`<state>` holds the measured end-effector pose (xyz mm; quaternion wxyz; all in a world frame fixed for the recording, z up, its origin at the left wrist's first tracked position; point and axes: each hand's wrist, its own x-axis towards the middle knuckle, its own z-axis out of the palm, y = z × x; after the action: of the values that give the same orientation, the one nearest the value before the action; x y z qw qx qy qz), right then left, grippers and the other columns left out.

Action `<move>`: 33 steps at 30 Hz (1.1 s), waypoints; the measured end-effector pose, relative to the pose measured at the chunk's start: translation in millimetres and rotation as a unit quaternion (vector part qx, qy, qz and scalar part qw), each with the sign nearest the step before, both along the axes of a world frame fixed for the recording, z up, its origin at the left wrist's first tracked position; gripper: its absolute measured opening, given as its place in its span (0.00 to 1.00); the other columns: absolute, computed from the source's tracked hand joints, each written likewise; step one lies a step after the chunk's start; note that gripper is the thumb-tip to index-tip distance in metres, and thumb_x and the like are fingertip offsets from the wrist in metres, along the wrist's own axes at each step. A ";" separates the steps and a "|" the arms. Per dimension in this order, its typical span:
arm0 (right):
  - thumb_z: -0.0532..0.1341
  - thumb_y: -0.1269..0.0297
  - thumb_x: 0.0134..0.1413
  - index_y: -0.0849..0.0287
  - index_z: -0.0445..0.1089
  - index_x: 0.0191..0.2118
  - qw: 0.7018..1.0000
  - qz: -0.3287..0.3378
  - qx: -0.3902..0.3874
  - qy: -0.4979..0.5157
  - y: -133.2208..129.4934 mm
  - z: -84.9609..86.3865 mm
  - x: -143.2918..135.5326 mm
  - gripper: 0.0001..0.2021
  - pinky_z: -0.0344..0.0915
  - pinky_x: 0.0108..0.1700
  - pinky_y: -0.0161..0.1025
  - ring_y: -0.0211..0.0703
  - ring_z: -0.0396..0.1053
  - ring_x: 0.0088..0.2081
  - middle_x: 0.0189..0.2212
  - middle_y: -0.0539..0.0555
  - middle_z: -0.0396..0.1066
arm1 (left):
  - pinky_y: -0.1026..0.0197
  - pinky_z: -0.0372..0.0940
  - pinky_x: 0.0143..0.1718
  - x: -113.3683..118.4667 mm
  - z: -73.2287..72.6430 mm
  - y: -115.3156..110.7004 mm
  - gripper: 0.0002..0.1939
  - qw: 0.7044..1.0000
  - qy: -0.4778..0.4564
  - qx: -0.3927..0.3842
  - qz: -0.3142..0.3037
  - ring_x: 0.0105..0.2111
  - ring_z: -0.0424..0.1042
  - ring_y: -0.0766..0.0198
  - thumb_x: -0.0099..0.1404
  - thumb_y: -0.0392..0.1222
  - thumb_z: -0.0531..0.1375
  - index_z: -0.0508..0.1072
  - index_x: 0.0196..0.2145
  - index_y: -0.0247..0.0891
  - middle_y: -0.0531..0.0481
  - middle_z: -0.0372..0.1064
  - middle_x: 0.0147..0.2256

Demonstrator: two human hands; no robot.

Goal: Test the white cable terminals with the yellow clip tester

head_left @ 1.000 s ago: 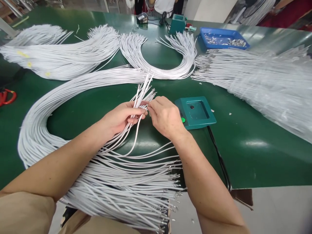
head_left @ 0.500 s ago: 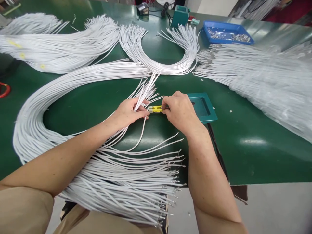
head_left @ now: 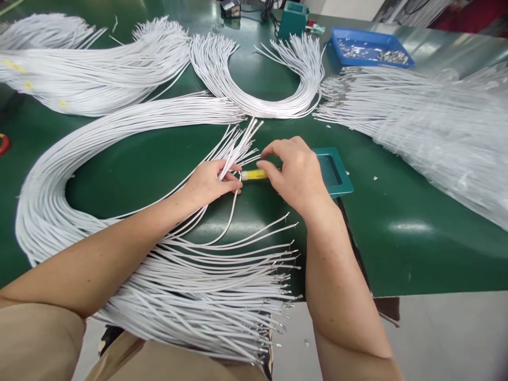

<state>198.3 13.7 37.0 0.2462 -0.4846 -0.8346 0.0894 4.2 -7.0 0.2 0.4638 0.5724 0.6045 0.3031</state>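
Observation:
My left hand is closed on a small bunch of white wires, whose ends stick up past the fingers. One wire curves down below the fingertips. Just right of those fingertips is a yellow piece with a pale tip; its right part is hidden by my right hand. That hand hovers with thumb and forefinger apart, the thumb close to the yellow piece. I see nothing held between them. Behind the right hand lies a teal tray-like base.
A thick loop of white wires curves round the left, its loose ends hanging over the front edge. More wire bundles lie at the back. Plastic-covered wires lie right. A blue tray holds small metal parts.
My right thumb and forefinger have parted from their pinch at the yellow piece, and the hand has shifted slightly right and up. The left hand stays on its wires. The view has tilted slightly.

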 end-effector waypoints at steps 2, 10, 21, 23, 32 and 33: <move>0.59 0.68 0.58 0.60 0.74 0.36 0.999 -0.004 -0.002 0.040 -3.6 3.9 -4.6 0.06 0.60 0.41 0.43 0.48 0.67 0.40 0.33 0.55 0.74 | 0.63 0.61 0.26 -1.5 2.6 0.3 0.21 1.000 -0.006 -0.021 -0.003 0.24 0.71 0.63 0.50 0.42 0.68 0.76 0.43 0.36 0.50 0.78 0.26; 0.59 0.68 0.60 0.60 0.78 0.35 0.958 0.245 -0.152 -0.006 -33.1 5.6 -43.9 0.09 0.64 0.43 0.40 0.44 0.70 0.42 0.38 0.56 0.76 | 0.64 0.62 0.27 -14.6 4.7 4.9 0.26 0.996 -0.077 -0.025 0.030 0.25 0.69 0.67 0.46 0.38 0.69 0.76 0.45 0.35 0.53 0.74 0.28; 0.60 0.64 0.56 0.55 0.68 0.18 0.860 0.335 -0.373 -0.095 -55.3 -5.2 -60.7 0.15 0.56 0.20 0.35 0.36 0.64 0.19 0.16 0.48 0.69 | 0.68 0.64 0.32 -17.3 15.2 5.5 0.15 0.969 -0.222 -0.102 0.036 0.30 0.69 0.71 0.49 0.40 0.72 0.79 0.35 0.36 0.52 0.72 0.31; 0.59 0.64 0.58 0.57 0.63 0.16 0.858 0.281 -0.429 -0.029 -45.8 -2.9 -53.6 0.19 0.56 0.18 0.33 0.33 0.63 0.15 0.13 0.47 0.66 | 0.68 0.65 0.35 -18.0 17.3 6.9 0.16 0.958 -0.254 -0.126 0.042 0.31 0.71 0.70 0.48 0.39 0.73 0.80 0.36 0.36 0.51 0.73 0.31; 0.59 0.60 0.58 0.58 0.70 0.33 0.883 -0.067 -0.289 0.365 -4.4 -18.0 -36.7 0.07 0.60 0.17 0.30 0.32 0.63 0.14 0.17 0.45 0.68 | 0.64 0.68 0.40 -14.8 19.9 0.9 0.15 0.961 -0.257 -0.102 0.005 0.38 0.73 0.66 0.55 0.41 0.69 0.81 0.41 0.37 0.48 0.76 0.38; 0.61 0.59 0.56 0.58 0.70 0.35 0.873 -0.067 -0.289 0.388 -3.0 -19.1 -36.1 0.07 0.59 0.17 0.30 0.31 0.62 0.13 0.16 0.44 0.66 | 0.64 0.67 0.39 -14.2 19.4 -0.8 0.15 0.969 -0.233 -0.087 0.002 0.36 0.73 0.66 0.55 0.41 0.70 0.81 0.41 0.38 0.49 0.76 0.37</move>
<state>162.1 10.7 17.9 0.4048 -0.5150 -0.5747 0.4905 -10.0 -7.8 19.6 0.6392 0.4424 0.5049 0.3753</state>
